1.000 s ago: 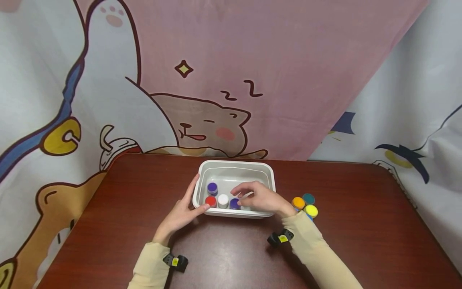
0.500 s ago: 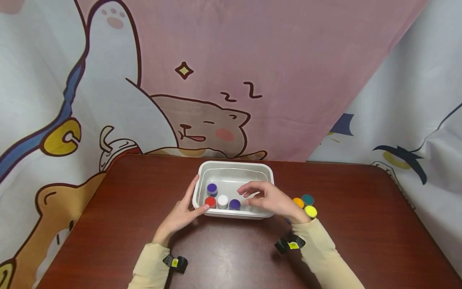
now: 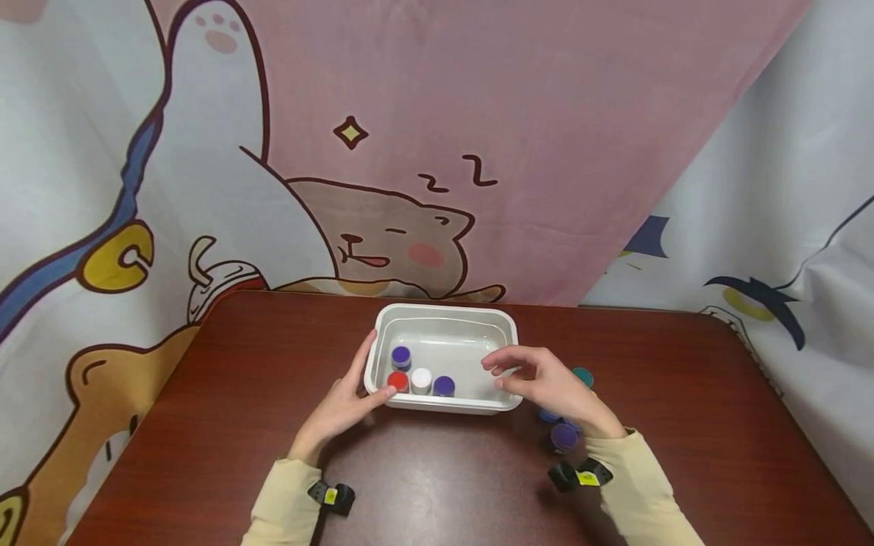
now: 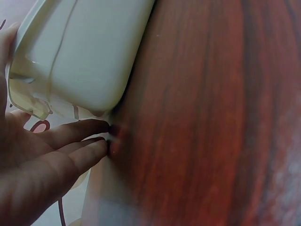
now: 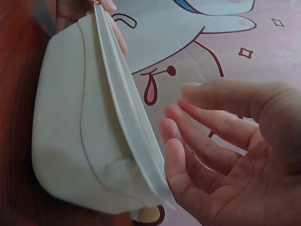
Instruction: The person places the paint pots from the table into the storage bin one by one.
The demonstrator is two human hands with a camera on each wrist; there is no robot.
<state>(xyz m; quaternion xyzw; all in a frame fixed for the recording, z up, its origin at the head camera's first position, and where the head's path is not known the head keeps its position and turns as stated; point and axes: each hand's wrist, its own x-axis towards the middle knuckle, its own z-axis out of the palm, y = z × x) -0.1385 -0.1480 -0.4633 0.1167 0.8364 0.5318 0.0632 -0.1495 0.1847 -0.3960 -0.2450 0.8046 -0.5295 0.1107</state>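
Observation:
My left hand (image 3: pixel 348 402) grips the near-left corner of a white plastic tub (image 3: pixel 447 403), with its thumb at the front rim and fingers along the outer side. Inside stand small lidded pots: a purple one (image 3: pixel 401 358), then a red one (image 3: pixel 398 381), a white one (image 3: pixel 421 381) and another purple one (image 3: pixel 444 386) along the front wall. Over the tub's right end hovers my right hand (image 3: pixel 546 383), fingers loosely bent, holding nothing. The right wrist view shows that hand (image 5: pixel 225 146) beside the tub's rim (image 5: pixel 124 103), with a gap between thumb and fingertips.
More pots lie on the brown table (image 3: pixel 423 470) right of the tub, partly hidden by my right arm: a teal one (image 3: pixel 583 376), a blue one (image 3: pixel 548 415) and a purple one (image 3: pixel 564 437). A cartoon-printed cloth (image 3: pixel 546 152) hangs behind the table.
My right hand has moved right, away from the front purple pot, which stays in the tub. Blue and purple pots outside have come into view. My left hand keeps its hold.

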